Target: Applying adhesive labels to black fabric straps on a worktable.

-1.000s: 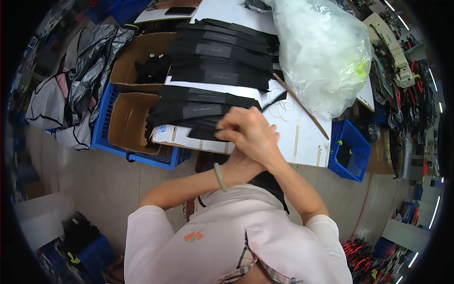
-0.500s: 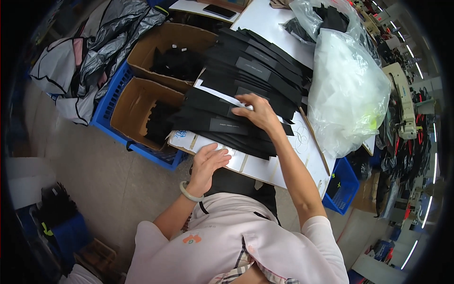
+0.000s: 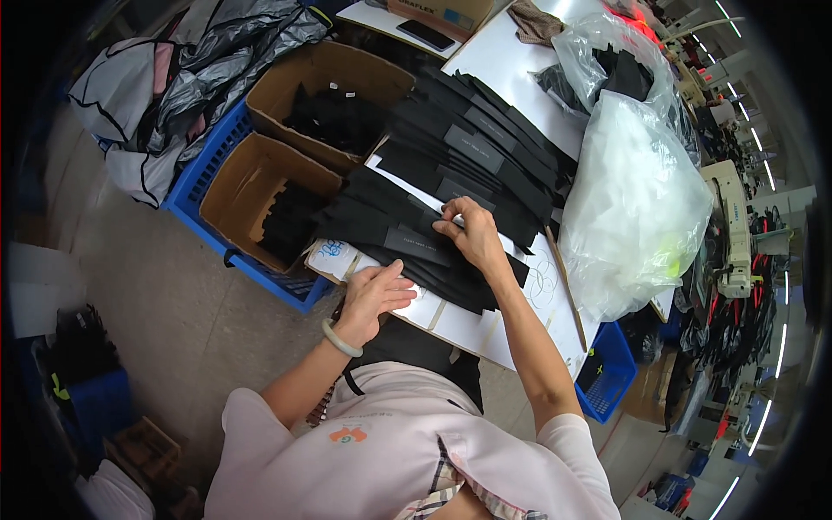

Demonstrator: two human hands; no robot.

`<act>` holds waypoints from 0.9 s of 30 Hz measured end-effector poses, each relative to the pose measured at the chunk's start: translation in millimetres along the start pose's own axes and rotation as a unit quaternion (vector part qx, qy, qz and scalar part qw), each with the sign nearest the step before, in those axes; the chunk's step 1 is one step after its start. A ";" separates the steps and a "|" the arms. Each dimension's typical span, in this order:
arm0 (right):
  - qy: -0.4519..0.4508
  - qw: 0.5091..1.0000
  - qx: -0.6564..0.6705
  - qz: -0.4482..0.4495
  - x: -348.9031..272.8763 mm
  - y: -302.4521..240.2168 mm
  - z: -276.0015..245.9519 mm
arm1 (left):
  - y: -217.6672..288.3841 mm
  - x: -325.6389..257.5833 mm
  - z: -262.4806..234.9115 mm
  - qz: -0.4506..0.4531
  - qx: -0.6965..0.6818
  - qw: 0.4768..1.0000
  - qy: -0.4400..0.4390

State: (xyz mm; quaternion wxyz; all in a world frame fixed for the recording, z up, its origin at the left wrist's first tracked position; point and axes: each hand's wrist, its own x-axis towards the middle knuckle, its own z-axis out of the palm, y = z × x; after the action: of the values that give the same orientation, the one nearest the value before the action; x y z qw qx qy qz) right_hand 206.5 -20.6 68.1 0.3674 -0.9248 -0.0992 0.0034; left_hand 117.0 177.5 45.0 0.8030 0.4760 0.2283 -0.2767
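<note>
The left hand (image 3: pixel 374 299) has parted from the right hand (image 3: pixel 472 232), fingers spread by the surface (image 3: pixel 485 52). The right curls over black strips (image 3: pixel 416 243) lying there; whether it pinches any, I cannot tell.

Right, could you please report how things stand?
Left hand open at table edge. Right hand over black strips, grip unclear. Strips overlapping; wooden stick beside them.

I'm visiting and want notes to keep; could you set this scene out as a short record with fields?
Left hand: open, by near edge of white table
Right hand: fingers curled over black strips; grip unclear
Left wrist: pale bangle
Left of strips: two cardboard boxes, blue crate
Right of strips: plastic bag, thin wooden stick
</note>
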 end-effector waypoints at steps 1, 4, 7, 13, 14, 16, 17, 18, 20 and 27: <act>-0.008 0.995 0.086 0.055 4.4 0.9 -0.1 | 1.7 0.0 1.4 0.002 -0.001 1.000 0.001; -0.037 0.996 0.044 0.068 18.4 -1.7 5.3 | 6.8 -0.2 4.0 -0.003 0.005 1.000 0.009; -0.090 0.992 0.048 0.067 15.7 -4.6 18.2 | 6.3 -0.9 7.0 -0.018 -0.011 1.000 0.018; -0.115 0.985 0.105 0.078 -21.5 -39.4 48.3 | -8.8 -7.9 10.3 0.046 -0.197 0.979 0.033; -0.101 0.985 0.128 0.062 -24.0 -39.9 51.0 | -10.1 -9.1 9.0 0.053 -0.225 0.973 0.022; -0.101 0.976 0.166 0.095 -30.2 -53.9 52.3 | -15.9 -9.7 4.2 0.070 -0.281 0.957 0.004; -0.114 0.976 0.164 0.087 -32.6 -62.4 54.9 | -13.3 -11.9 5.2 0.090 -0.308 0.947 -0.004; -0.082 0.985 0.135 0.065 -35.6 -69.7 59.9 | -11.4 -17.1 5.3 0.132 -0.321 0.938 0.011; -0.045 0.990 0.123 0.045 -35.6 -88.6 69.3 | -11.2 -20.1 -7.6 0.156 -0.316 0.935 0.034; -0.086 0.963 0.254 0.039 7.5 -143.0 103.4 | 53.0 1.6 -92.3 0.269 -0.246 0.928 0.076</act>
State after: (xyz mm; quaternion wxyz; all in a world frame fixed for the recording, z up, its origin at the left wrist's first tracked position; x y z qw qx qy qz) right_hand 179.8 152.5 90.4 0.5796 -0.8006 -0.0898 0.1225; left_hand 143.7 280.2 37.0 0.9194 0.3263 0.2134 0.0522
